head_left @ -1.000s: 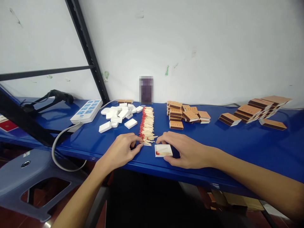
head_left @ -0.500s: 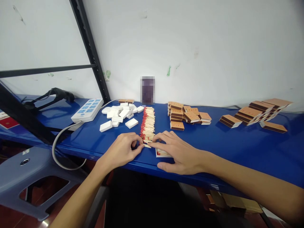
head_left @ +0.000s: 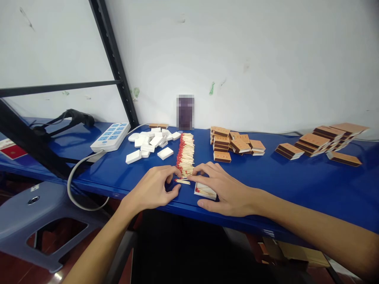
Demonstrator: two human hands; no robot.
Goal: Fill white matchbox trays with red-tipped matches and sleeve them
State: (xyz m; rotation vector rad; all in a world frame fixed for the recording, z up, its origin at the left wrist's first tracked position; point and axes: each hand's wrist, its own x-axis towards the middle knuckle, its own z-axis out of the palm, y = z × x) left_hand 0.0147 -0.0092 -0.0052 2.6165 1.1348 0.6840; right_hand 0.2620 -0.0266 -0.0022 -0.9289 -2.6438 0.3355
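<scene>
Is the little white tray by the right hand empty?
Not empty: red-tipped matches lie inside the open white tray. How full it is, I cannot tell, because the right hand covers part of it.

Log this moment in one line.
left hand: thumb and forefinger apart, near match row; right hand: open over white tray, fingertips at row's near end; white boxes: left of row

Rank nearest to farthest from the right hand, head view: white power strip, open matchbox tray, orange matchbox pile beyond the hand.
From the right hand:
1. Open matchbox tray: partly under the hand, left side.
2. Orange matchbox pile: beyond the hand, toward the wall.
3. White power strip: well left.
</scene>
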